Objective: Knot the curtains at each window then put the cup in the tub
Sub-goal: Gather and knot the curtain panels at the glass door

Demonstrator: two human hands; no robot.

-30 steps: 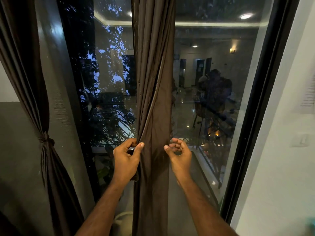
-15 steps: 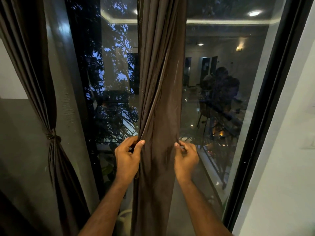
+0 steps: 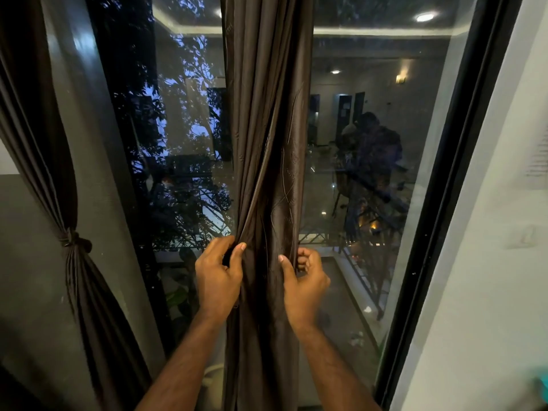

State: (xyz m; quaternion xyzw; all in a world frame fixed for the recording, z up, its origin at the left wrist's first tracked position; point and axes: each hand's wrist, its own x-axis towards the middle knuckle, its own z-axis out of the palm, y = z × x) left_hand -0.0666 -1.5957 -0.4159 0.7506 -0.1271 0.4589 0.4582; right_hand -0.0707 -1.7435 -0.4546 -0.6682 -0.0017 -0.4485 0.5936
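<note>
Both hands grip curtain (image 3: pixel 267 143) | left hand (image 3: pixel 218 280) | right hand (image 3: pixel 305 283)

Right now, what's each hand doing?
Left hand: closed, gripping the hanging dark brown fabric curtain.
Right hand: thumb on that curtain's right edge, fingers curled.

Left hand (image 3: pixel 218 280) grip pinched closed, right hand (image 3: pixel 305 281) fingers curled, forearms raised

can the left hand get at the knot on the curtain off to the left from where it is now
Probably not as things stand. The left hand is gripping the edge of the middle curtain, and the knot sits well off to its left. Nothing blocks the way, so letting go and reaching sideways would likely do it.
</note>
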